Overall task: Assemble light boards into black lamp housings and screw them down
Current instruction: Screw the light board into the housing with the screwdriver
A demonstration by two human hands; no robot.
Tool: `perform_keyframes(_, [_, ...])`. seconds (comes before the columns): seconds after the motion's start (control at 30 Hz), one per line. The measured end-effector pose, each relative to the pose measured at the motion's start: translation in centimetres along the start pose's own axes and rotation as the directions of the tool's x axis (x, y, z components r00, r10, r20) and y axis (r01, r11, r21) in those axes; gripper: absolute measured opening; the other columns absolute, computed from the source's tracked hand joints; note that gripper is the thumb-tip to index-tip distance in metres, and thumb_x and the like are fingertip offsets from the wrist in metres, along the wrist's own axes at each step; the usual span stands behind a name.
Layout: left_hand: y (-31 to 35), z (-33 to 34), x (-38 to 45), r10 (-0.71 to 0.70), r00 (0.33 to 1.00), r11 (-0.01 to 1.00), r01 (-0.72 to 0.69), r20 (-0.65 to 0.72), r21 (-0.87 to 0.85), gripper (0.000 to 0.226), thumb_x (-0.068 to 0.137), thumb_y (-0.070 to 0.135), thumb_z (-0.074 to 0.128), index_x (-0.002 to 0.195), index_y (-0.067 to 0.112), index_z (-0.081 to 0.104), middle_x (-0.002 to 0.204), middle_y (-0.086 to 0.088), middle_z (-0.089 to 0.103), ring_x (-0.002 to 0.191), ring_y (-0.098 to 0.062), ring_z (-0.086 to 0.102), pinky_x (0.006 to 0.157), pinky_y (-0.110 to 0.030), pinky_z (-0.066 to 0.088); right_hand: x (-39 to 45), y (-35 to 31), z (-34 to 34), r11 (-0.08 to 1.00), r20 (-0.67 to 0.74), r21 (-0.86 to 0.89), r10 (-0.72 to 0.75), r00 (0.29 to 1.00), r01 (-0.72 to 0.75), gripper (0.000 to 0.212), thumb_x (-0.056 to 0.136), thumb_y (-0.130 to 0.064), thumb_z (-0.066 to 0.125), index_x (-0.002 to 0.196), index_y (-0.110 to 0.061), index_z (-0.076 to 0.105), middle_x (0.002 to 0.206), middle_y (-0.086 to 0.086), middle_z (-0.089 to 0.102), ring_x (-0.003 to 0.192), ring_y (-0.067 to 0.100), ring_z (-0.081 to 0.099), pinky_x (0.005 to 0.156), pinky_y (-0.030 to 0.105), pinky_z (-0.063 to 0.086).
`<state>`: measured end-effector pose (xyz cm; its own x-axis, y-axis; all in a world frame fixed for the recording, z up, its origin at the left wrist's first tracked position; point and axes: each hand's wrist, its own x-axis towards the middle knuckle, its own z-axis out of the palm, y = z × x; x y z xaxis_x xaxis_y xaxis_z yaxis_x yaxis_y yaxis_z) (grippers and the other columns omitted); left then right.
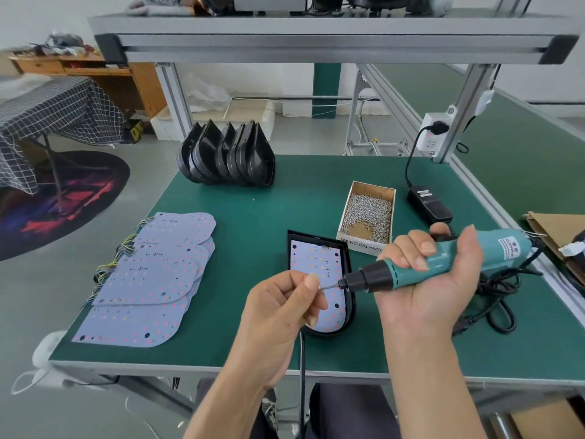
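Fingers (311, 282) of the left hand (278, 315) pinch at the bit tip of the screwdriver (443, 259); whether a screw sits there cannot be told. The right hand (433, 280) grips its teal plastic body, label unreadable. Directly beneath, a black housing (348, 264) holds a pale, round-ended board (316, 267). Behind the housing, a cardboard box (368, 213) of silvery screws reads "SPRING BALANCE". Left of the housing lie stacked boards (148, 280); far behind, empty housings (226, 155) stand nested on the green mat (285, 201).

Screw (320, 287) at bit too small
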<state>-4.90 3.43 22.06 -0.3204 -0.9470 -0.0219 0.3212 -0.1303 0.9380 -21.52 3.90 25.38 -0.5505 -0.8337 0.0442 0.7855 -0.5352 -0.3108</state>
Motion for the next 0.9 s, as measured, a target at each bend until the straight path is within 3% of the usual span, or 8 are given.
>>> perform_keyframes(0.23, [-0.5,0.0,0.2,0.016,1.000,0.998,-0.016,0.000,0.055,0.026,0.083,0.044,0.073,0.072,0.021,0.072,0.073,-0.009,0.066,0.064,-0.017,0.050,0.058,-0.022,0.044,-0.1,-0.2,-0.2,0.999,-0.004,-0.025,-0.021,1.000,0.020,0.026,0.093,-0.044,0.060,0.082,-0.021,0.060,0.059,-0.010,0.046,0.047,0.004,0.037,0.049,0.018,0.036])
perform_keyframes(0.67, [-1.2,-0.2,0.3,0.029,1.000,0.994,-0.028,-0.008,0.104,0.029,0.084,0.047,0.072,0.073,0.020,0.071,0.073,-0.009,0.067,0.066,-0.020,0.049,0.059,-0.025,0.043,-0.3,-0.1,0.0,0.999,-0.041,-0.044,-0.031,0.999,0.029,0.027,0.096,-0.043,0.057,0.082,-0.021,0.059,0.058,-0.009,0.045,0.046,0.004,0.036,0.049,0.018,0.036])
perform_keyframes(0.9, [-1.4,-0.2,0.2,0.026,1.000,0.993,-0.024,-0.012,0.119,0.031,0.083,0.048,0.072,0.074,0.019,0.071,0.072,-0.010,0.067,0.064,-0.020,0.048,0.060,-0.025,0.043,-1.3,-0.9,0.9,0.987,-0.114,-0.152,0.026,0.993,-0.044,0.034,0.107,-0.048,0.039,0.083,-0.026,0.044,0.073,-0.010,0.028,0.061,0.005,0.027,0.061,0.020,0.029])
